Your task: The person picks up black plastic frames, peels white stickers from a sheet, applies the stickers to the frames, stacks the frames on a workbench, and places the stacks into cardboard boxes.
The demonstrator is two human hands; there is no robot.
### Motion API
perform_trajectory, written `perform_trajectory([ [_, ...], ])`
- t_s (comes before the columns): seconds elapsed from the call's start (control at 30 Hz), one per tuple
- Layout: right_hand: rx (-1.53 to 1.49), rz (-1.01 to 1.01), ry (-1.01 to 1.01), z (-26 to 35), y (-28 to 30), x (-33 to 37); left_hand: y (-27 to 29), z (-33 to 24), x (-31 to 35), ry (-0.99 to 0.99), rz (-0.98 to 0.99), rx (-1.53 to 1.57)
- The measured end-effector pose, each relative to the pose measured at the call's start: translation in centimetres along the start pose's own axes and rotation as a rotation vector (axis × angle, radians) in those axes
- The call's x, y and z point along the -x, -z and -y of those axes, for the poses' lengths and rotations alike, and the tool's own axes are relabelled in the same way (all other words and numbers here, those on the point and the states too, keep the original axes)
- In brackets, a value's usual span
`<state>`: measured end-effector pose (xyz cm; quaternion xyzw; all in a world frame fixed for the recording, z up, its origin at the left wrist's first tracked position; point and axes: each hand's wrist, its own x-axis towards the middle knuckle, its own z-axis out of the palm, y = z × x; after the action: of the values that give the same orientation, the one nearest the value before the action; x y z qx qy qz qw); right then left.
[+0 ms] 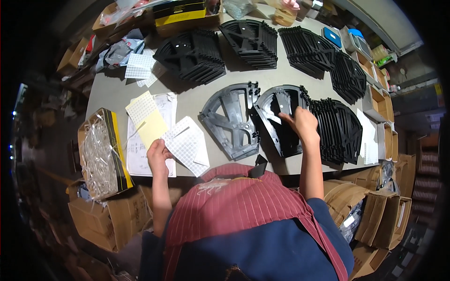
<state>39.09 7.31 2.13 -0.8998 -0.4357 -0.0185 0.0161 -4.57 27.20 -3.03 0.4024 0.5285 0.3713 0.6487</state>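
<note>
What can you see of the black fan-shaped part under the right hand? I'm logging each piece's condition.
The black fan-shaped part looks like moulded plastic, a quarter-round frame with a curved rim, spokes and open cut-outs. It lies tilted, leaning on the row of like parts to its right, near the table's front edge. The right hand presses a small pale piece onto its face. A similar part lies flat beside it.

A long grey worktable (pixel 197 100) fills the middle under bright overhead light, while stacked brown cardboard boxes (pixel 375 210) crowd the dim floor on both sides (the outer edges are too dark to read).
</note>
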Motion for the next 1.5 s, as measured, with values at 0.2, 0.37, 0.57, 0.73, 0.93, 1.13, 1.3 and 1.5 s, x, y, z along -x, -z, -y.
perform_trajectory([
  [0.2,-0.660,-0.176,0.331,8.0,7.2,2.5,-4.6,-4.5,2.7,-0.323,0.152,-0.389],
  [0.37,-0.747,-0.229,0.837,16.4,7.9,3.0,-9.7,-7.7,6.5,-0.465,0.203,-0.671],
  [0.57,-0.666,-0.249,0.963,19.3,7.9,3.0,-9.8,-7.6,7.9,-0.602,0.222,-0.768],
  [0.73,-0.587,-0.290,1.006,20.0,7.1,3.5,-8.8,-6.9,6.8,-0.183,0.359,-0.246],
  [0.93,-0.787,-0.157,0.928,18.8,5.4,-0.5,-3.7,-3.2,1.6,-0.069,0.166,-0.223],
  [1.13,-0.645,0.353,0.502,14.3,-1.9,-8.4,1.2,1.8,-0.5,-0.099,-0.035,-0.443],
  [1.3,-0.328,0.102,0.524,15.7,-5.5,-7.8,1.1,1.5,-0.5,-0.074,-0.032,-0.394],
  [1.5,-0.161,0.115,0.388,16.3,-3.2,-5.5,0.9,1.2,-0.3,-0.070,-0.011,-0.257],
])
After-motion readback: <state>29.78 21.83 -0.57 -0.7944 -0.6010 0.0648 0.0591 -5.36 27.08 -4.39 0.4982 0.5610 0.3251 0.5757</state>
